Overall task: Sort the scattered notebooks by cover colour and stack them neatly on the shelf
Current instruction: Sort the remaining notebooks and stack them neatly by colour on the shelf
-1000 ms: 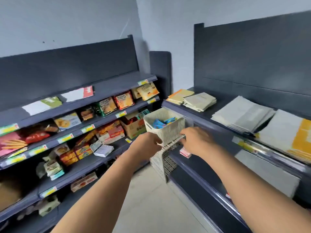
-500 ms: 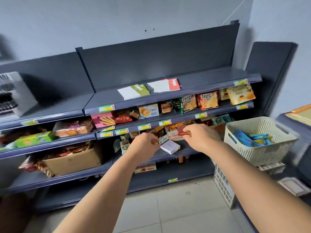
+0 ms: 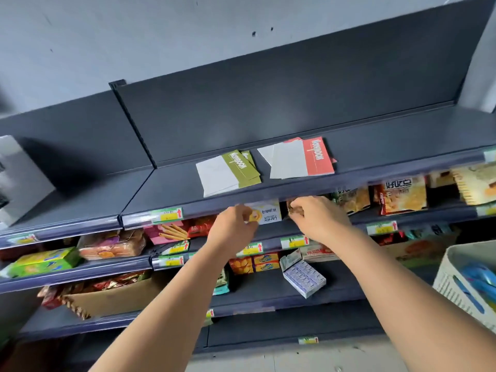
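Dark grey metal shelving is standing against a pale grey wall, with pale floor tiles showing along the bottom. The top shelf (image 3: 375, 146) is carrying the notebooks. A loose stack of green-banded notebooks (image 3: 228, 171) is lying near its front edge. A fanned stack of red-banded notebooks (image 3: 303, 159) is lying just beside it to the right, with a narrow gap between them. The lower shelves are holding snack packs, among them a yellow-and-white snack pack (image 3: 268, 214) and a small white box with blue print (image 3: 303, 277). A cardboard box (image 3: 107, 299) is sitting towards the left end of a lower shelf. A white plastic basket (image 3: 456, 267) is showing at the right edge of the view.

The left hand (image 3: 236, 226) and right hand (image 3: 316, 218) are hovering just below the top shelf's front edge, fingers curled. Whether either is gripping anything cannot be told.

Compared with half a second ago, both hands are sitting higher, having risen from the third shelf's level to the top shelf's edge. The shelving is looming closer, the basket is sliding out of view, and the notebooks are lying as before.
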Tool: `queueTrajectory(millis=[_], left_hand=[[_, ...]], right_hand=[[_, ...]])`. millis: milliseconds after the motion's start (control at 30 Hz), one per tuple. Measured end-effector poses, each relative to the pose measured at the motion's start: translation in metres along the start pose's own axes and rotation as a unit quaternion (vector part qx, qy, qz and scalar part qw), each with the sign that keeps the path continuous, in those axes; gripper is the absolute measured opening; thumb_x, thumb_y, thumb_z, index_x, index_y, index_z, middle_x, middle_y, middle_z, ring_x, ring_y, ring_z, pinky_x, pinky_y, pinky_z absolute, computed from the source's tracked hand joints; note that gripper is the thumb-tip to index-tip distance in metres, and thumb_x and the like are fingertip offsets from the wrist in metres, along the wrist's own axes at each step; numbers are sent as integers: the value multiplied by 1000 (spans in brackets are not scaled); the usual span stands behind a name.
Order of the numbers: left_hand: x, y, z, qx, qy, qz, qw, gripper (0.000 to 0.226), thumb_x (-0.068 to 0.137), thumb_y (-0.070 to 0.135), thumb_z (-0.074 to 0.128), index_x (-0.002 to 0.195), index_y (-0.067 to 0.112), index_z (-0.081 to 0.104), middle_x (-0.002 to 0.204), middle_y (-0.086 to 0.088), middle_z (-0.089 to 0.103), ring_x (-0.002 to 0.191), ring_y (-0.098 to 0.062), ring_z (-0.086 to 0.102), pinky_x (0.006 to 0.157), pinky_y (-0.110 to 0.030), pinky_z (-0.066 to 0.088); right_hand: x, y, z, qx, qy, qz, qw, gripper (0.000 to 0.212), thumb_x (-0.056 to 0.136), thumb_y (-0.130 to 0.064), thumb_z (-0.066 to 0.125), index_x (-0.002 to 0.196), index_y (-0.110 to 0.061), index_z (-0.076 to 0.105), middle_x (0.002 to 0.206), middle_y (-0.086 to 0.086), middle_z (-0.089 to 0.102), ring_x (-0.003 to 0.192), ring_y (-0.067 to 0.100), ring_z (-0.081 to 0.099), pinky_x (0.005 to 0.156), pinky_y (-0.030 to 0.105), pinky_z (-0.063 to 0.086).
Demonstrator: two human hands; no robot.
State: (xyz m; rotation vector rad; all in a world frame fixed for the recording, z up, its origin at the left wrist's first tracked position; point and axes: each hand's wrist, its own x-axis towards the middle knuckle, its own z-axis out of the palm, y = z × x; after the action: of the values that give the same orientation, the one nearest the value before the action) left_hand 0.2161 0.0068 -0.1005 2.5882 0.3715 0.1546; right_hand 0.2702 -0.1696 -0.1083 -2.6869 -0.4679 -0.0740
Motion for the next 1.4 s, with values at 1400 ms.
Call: queueTrajectory(millis=[1400], left_hand=[[252,-95,-34,-466,83,-108,874,29,91,2,56,119,9,55,108,-6,66,92,-25,64,69,-32,52]], right_hand=[[212,-40,52,72,73,-13,995,30,95,-21,55,125,-21,64,127,-2,61,115,17,55,97,27,41]])
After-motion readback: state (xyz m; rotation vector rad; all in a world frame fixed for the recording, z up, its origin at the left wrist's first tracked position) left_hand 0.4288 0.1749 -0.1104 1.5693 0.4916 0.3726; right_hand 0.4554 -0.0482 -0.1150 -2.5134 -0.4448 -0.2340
